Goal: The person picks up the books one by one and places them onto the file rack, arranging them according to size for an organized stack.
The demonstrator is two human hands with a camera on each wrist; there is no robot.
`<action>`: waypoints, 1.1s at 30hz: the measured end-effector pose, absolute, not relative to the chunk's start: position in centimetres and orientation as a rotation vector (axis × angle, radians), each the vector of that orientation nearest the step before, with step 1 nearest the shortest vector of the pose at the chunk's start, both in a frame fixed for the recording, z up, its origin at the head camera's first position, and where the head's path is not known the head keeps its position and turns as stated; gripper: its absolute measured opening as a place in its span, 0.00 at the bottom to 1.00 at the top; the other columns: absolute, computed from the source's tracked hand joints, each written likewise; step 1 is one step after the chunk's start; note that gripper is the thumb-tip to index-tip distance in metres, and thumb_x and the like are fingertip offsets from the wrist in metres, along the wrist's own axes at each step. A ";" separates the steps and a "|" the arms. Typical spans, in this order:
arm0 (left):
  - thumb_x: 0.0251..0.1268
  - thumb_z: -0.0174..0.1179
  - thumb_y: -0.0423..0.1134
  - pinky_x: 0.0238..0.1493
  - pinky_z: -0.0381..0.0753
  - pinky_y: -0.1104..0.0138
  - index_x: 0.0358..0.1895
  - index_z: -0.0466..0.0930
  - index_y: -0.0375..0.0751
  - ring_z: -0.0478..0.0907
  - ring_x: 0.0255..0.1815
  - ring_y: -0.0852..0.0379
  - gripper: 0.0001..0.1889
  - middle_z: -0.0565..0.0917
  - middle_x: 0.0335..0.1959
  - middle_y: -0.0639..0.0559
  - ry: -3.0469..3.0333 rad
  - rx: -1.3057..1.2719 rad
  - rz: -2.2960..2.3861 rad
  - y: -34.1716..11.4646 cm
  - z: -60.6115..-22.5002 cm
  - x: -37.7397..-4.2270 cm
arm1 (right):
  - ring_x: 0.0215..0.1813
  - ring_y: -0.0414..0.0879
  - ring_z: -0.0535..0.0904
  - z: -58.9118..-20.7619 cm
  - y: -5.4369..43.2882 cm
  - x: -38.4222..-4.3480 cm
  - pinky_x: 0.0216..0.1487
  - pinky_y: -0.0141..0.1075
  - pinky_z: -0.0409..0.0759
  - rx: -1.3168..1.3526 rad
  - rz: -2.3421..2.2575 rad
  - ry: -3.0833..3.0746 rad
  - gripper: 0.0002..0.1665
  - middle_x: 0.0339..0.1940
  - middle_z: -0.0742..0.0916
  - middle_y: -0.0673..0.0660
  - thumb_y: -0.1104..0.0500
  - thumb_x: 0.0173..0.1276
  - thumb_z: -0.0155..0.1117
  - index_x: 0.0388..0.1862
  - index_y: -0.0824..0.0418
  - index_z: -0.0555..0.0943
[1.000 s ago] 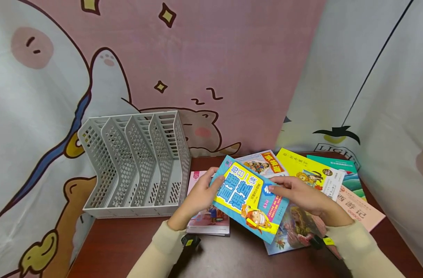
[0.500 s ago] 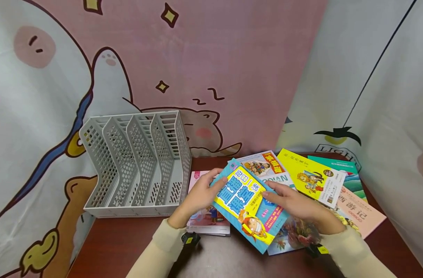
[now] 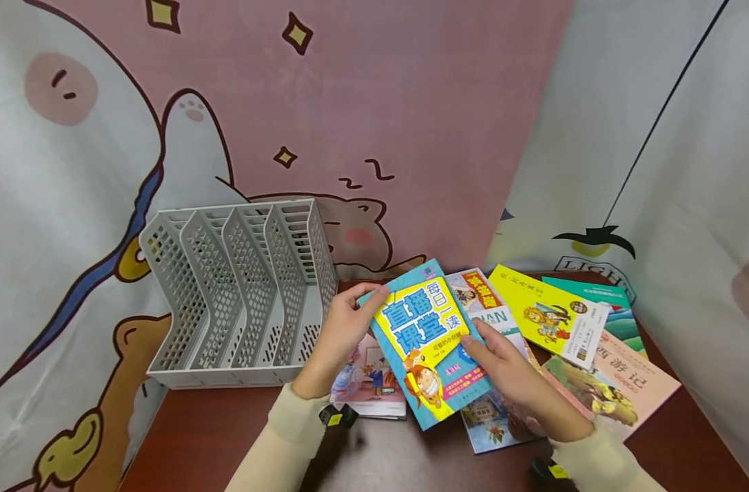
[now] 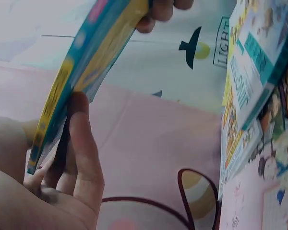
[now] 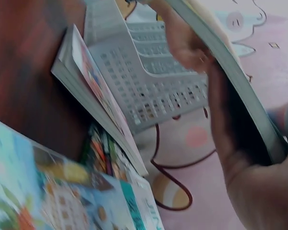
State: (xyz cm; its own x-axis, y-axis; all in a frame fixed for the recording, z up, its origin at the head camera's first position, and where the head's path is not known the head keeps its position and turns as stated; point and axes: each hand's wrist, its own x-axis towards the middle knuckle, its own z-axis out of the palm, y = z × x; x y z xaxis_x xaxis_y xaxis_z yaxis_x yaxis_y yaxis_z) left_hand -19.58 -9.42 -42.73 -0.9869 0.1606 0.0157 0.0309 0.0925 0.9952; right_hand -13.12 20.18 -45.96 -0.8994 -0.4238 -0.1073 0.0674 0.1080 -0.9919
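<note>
Both hands hold a blue and yellow children's book (image 3: 426, 342) above the table, its cover turned up and slanted. My left hand (image 3: 340, 335) grips its upper left edge, thumb on the cover; the left wrist view shows the fingers behind the book (image 4: 86, 72). My right hand (image 3: 512, 365) pinches the right edge, thumb on the front. In the right wrist view the book's page edge (image 5: 245, 91) lies between that hand's thumb and fingers. Under the book a pink book (image 3: 371, 383) and a picture-covered book (image 3: 497, 417) are partly hidden.
A grey perforated file rack (image 3: 239, 294) with several slots stands at the left against the cloth backdrop (image 3: 411, 102). At the right lie overlapping books: a yellow one (image 3: 543, 311), a green one (image 3: 620, 314) and a salmon one (image 3: 633, 383) near the brown table's (image 3: 227, 437) right side.
The held book has shifted left and turned more upright, and both hands moved with it. The right hand moved left, uncovering more of the salmon book.
</note>
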 end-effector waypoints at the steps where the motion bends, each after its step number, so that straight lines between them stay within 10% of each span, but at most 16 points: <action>1: 0.81 0.66 0.59 0.34 0.89 0.62 0.58 0.90 0.48 0.87 0.27 0.55 0.21 0.92 0.34 0.46 2.232 0.187 2.064 -9.1 -42.7 -19.6 | 0.48 0.54 0.95 -46.0 19.8 -12.9 0.48 0.49 0.95 -0.315 -1.877 2.034 0.35 0.53 0.92 0.63 0.44 0.94 0.46 0.85 0.63 0.57; 33: 0.76 0.72 0.57 0.46 0.95 0.52 0.62 0.88 0.44 0.97 0.44 0.42 0.24 0.95 0.49 0.40 1.928 0.226 2.122 -7.0 -42.8 -19.0 | 0.55 0.50 0.94 -47.8 16.7 -11.1 0.53 0.43 0.94 -0.230 -2.064 2.010 0.35 0.67 0.86 0.70 0.42 0.93 0.47 0.88 0.55 0.53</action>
